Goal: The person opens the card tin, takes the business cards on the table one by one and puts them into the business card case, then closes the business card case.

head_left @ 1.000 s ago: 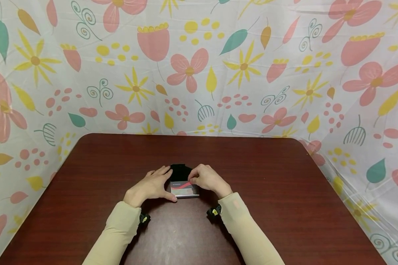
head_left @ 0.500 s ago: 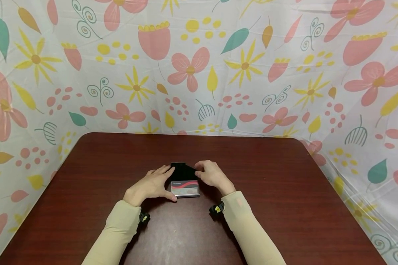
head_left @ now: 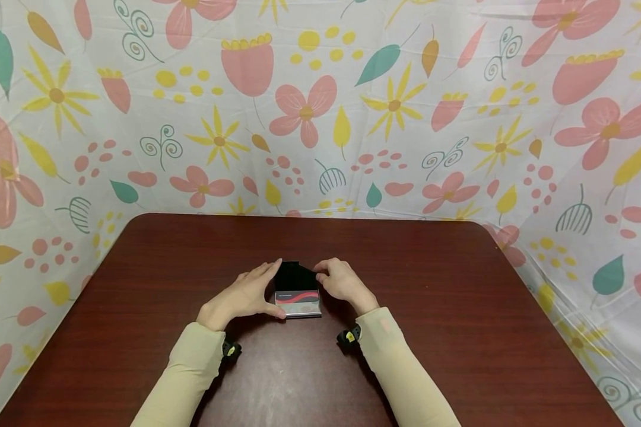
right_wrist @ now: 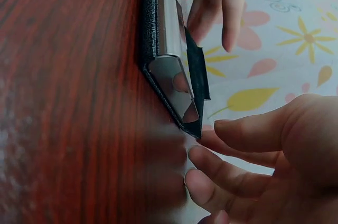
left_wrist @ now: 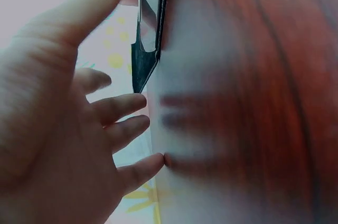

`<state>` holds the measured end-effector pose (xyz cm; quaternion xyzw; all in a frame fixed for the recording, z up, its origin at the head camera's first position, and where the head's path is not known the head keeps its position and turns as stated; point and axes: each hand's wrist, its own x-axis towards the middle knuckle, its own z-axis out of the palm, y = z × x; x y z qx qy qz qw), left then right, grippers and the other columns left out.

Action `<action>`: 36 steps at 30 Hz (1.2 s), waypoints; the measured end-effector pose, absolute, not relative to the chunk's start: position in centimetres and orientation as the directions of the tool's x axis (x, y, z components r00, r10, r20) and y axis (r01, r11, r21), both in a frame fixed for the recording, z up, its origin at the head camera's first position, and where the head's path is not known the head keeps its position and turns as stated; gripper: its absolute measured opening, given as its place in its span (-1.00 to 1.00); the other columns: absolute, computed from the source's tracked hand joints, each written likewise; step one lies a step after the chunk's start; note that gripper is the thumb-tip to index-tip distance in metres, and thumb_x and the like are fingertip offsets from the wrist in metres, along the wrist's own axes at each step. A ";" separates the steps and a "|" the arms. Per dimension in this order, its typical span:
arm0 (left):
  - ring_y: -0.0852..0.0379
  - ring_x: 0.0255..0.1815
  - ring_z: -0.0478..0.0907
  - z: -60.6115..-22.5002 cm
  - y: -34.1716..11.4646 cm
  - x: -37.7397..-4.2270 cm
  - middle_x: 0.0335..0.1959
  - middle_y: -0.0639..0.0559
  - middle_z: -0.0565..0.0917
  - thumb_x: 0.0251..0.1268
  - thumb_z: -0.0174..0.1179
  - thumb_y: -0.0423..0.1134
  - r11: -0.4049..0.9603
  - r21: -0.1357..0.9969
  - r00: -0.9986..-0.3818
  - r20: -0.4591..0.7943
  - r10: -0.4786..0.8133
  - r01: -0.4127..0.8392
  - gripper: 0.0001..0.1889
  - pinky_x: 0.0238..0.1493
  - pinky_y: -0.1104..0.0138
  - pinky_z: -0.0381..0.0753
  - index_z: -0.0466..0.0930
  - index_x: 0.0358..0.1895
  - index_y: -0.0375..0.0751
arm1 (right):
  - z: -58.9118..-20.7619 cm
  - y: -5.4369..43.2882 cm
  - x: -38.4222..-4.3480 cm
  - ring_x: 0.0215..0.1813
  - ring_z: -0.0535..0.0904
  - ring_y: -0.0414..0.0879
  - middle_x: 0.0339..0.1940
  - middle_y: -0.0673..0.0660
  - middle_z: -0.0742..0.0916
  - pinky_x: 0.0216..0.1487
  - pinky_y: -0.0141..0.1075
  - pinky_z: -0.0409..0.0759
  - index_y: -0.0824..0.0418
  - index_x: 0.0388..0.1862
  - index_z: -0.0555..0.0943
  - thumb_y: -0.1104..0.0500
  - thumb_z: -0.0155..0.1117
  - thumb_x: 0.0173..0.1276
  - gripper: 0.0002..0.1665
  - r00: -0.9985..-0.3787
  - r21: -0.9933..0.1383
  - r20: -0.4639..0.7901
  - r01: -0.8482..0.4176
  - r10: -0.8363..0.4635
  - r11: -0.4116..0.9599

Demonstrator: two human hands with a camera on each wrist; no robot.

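Observation:
A card case (head_left: 297, 277) lies opened flat on the table, its black lid folded away from me. Cards with a grey, white and red print (head_left: 299, 301) show in its metal-edged near half. My left hand (head_left: 237, 300) is spread along the left side, thumb at the near corner and index finger by the lid's far left corner. At the lid's right edge my right hand (head_left: 344, 284) has loosely bent fingers. In the right wrist view its thumb (right_wrist: 248, 131) stands apart from the index finger, close to the case's pointed corner; whether they touch, I cannot tell.
The dark red-brown table (head_left: 432, 332) has rounded far corners. Behind it hangs a white cloth (head_left: 320, 148) printed with flowers and leaves. Black wrist cameras are strapped at both sleeves.
My right hand has let go of the cards' upper right part and moved up to the lid's right edge. The left index finger has shifted slightly up to the lid's far corner.

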<state>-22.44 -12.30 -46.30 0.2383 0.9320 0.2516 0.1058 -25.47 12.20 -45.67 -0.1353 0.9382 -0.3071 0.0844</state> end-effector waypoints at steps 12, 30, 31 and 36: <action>-0.21 0.50 0.05 -46.3 -12.3 -22.6 0.57 -0.15 -0.01 -0.10 0.52 0.16 0.745 0.560 -0.871 -0.082 0.485 0.362 0.29 0.38 -0.20 0.02 -0.21 0.60 -0.14 | -45.8 12.2 -25.6 -0.10 0.60 -0.05 -0.16 0.06 0.71 -0.08 -0.13 0.57 0.17 -0.08 0.67 0.29 0.20 0.42 -0.84 -0.952 -0.618 -0.036 -0.218 -0.304 0.755; -0.13 0.50 0.09 -46.1 -12.2 -22.8 0.54 -0.16 0.07 -0.13 0.53 0.14 0.751 0.502 -0.857 -0.037 0.514 0.429 0.29 0.36 -0.11 0.16 -0.16 0.59 -0.22 | -45.3 12.5 -25.5 -0.37 0.49 -0.12 -0.40 -0.05 0.64 -0.29 -0.24 0.49 0.12 -0.32 0.60 0.28 0.25 0.40 -0.91 -0.944 -0.630 -0.002 -0.255 -0.330 0.734; -0.13 0.50 0.09 -46.0 -12.2 -22.8 0.54 -0.17 0.08 -0.13 0.54 0.13 0.750 0.496 -0.855 -0.031 0.518 0.437 0.28 0.36 -0.12 0.16 -0.15 0.58 -0.22 | -45.3 12.5 -25.5 -0.37 0.49 -0.12 -0.42 -0.06 0.64 -0.30 -0.25 0.48 0.12 -0.34 0.60 0.28 0.26 0.39 -0.90 -0.944 -0.627 0.001 -0.258 -0.330 0.735; -0.10 0.51 0.08 -45.9 -12.1 -22.8 0.52 -0.21 0.12 -0.14 0.56 0.10 0.754 0.471 -0.852 -0.007 0.523 0.458 0.25 0.35 -0.10 0.19 -0.08 0.58 -0.22 | -45.0 12.5 -25.5 -0.40 0.48 -0.13 -0.50 -0.07 0.62 -0.34 -0.26 0.47 0.10 -0.42 0.60 0.27 0.31 0.35 -0.85 -0.943 -0.622 0.009 -0.265 -0.332 0.737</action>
